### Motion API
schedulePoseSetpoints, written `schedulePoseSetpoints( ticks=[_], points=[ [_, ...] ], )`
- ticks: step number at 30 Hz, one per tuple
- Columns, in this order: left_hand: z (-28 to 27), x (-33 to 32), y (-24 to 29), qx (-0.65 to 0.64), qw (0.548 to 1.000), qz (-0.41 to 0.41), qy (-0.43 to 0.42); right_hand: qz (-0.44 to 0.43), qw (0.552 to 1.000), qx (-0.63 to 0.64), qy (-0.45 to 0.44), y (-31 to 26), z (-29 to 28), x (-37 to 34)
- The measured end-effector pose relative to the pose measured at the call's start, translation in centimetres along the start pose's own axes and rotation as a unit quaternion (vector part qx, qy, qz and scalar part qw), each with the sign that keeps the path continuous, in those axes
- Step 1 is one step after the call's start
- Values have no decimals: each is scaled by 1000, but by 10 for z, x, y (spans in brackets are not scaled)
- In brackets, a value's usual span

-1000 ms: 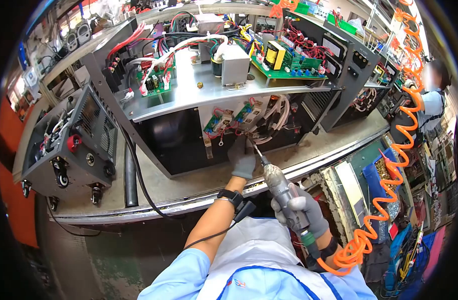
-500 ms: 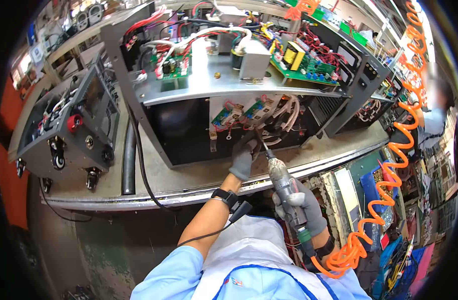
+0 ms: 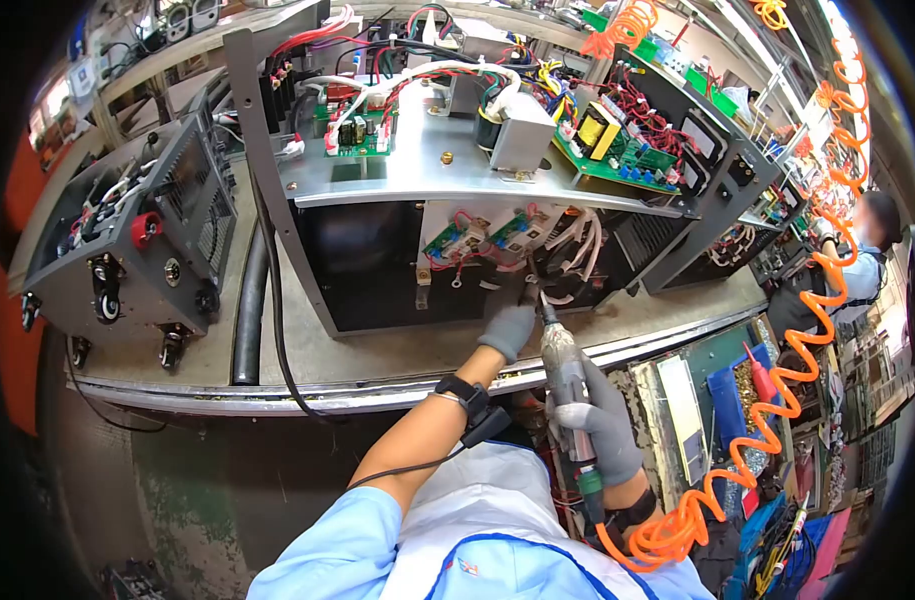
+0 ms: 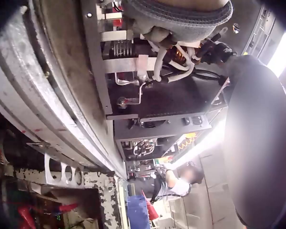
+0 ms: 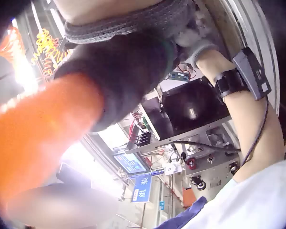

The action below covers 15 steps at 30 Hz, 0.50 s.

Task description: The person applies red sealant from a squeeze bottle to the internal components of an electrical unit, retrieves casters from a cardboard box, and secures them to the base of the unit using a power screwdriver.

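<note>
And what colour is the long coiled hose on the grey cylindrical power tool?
Orange: the coiled hose shows best in the head view.

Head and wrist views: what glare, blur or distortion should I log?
Head: fisheye curve along the bench edge, glare on the chassis shelf; left wrist: bright strip blown out, large grey shape blurred; right wrist: orange hose out of focus, overhead light washed out.

Left hand [image 3: 510, 325] and right hand [image 3: 605, 425]: grey gloves [image 3: 515, 338]. Driver [image 3: 563, 365] silver-grey, fitting [image 3: 589, 482] green, hose [image 3: 729, 472] bright orange. Chassis [image 3: 264, 170] dark grey, circuit board [image 3: 622, 172] green, transformer [image 3: 597, 132] yellow/black. Apron [image 3: 472, 495] white, blue trim [image 3: 487, 539]; sleeves [image 3: 327, 540] light blue.
</note>
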<state>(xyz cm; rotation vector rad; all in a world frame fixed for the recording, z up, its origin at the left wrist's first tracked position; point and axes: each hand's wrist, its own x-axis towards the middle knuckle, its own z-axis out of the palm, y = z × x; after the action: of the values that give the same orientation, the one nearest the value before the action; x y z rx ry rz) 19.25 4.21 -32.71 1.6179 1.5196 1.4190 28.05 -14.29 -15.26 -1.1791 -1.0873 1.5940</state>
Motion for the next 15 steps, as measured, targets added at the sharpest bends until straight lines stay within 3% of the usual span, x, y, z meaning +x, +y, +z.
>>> schedulePoseSetpoints(
  ticks=[4,6,10,12,13,15],
  points=[
    [-33,-3,39,-20,995,61,79,0,993,-122,-4,-17,-9,8],
    [-31,-4,35,65,998,4,9,-29,980,-195,-14,-14,-15,16],
    [-37,-2,42,91,996,-2,-13,-52,960,-273,-25,-17,-18,23],
    [-37,0,45,93,994,-46,-25,-62,920,-386,-10,-22,-11,19],
    [-37,-1,46,93,994,-46,-29,-60,921,-385,-8,-18,-10,19],
    [-36,-2,47,-1,999,2,54,-99,879,-466,13,-4,-7,20]
  ],
)
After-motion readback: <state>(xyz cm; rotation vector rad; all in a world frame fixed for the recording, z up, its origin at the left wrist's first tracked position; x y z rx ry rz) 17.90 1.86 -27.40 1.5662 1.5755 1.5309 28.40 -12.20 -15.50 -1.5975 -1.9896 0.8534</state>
